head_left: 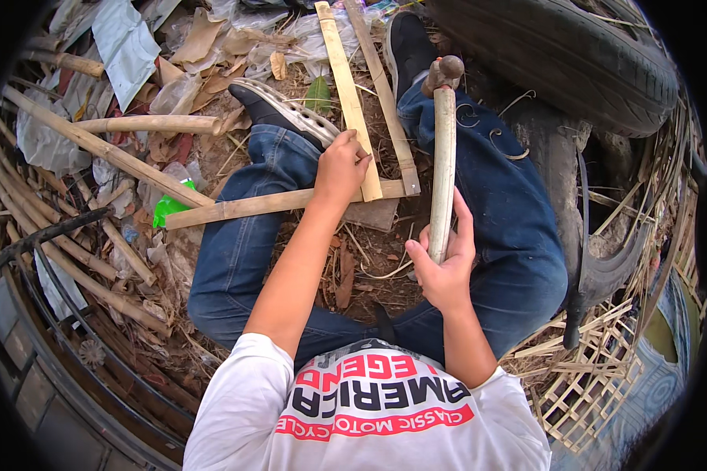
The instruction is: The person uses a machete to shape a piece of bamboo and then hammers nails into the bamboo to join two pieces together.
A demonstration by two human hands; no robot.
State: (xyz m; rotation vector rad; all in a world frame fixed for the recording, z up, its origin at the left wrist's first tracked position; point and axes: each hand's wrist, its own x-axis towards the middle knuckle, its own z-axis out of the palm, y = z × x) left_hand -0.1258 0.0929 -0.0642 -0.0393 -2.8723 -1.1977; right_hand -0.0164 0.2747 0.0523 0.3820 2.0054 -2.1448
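Note:
My right hand is wrapped round the lower end of a hammer's pale wooden handle. The hammer points away from me, its metal head at the far end. My left hand is closed in a pinch over a pale bamboo slat; whatever its fingertips hold is too small or hidden to tell. This slat's near end rests on a crosswise bamboo slat lying over my left leg. Right of it, a browner slat meets the crosswise one at its right end, where a small nail-like spot shows.
A flat wooden block lies under the joint. Bamboo poles, plastic scraps and dry leaves cover the ground on the left. A tyre stands at the far right, above a curved metal blade. Woven bamboo lattice lies near right.

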